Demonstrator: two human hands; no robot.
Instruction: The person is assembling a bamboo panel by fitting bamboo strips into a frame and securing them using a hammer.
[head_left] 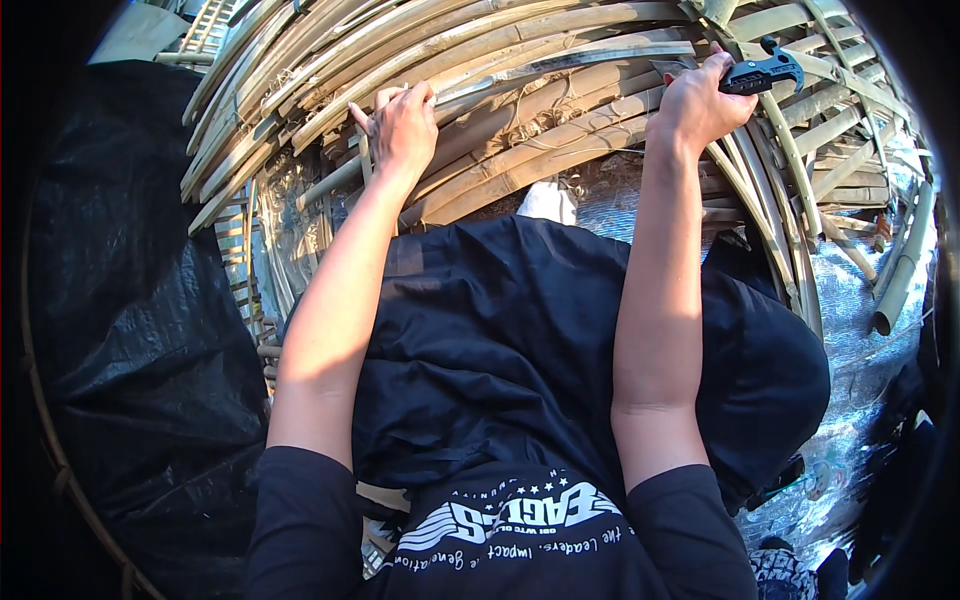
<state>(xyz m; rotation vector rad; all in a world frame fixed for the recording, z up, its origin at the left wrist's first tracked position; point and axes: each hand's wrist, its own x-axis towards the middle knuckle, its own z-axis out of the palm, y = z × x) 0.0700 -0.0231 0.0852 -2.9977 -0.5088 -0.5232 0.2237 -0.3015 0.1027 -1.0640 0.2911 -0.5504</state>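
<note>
My left hand (405,125) is closed near the left end of a pale, greyish split bamboo strip (570,68), its fingers curled over the layered bamboo. That strip runs to the right, toward my other hand. My right hand (700,105) is wrapped round a black multi-tool (762,75) with a hammer-like, notched end sticking out to the right. A small flat metal part seems to show on the left side of that hand, too small to name surely. Beneath both hands lie long, curved bamboo slats (540,130), packed side by side.
Crossed bamboo lattice (850,120) rises at the right, with a loose bamboo tube (905,260) below it. Silver foil sheeting (850,390) covers the ground at the right. A black plastic sheet (140,300) hangs at the left. Dark cloth (480,310) covers my lap.
</note>
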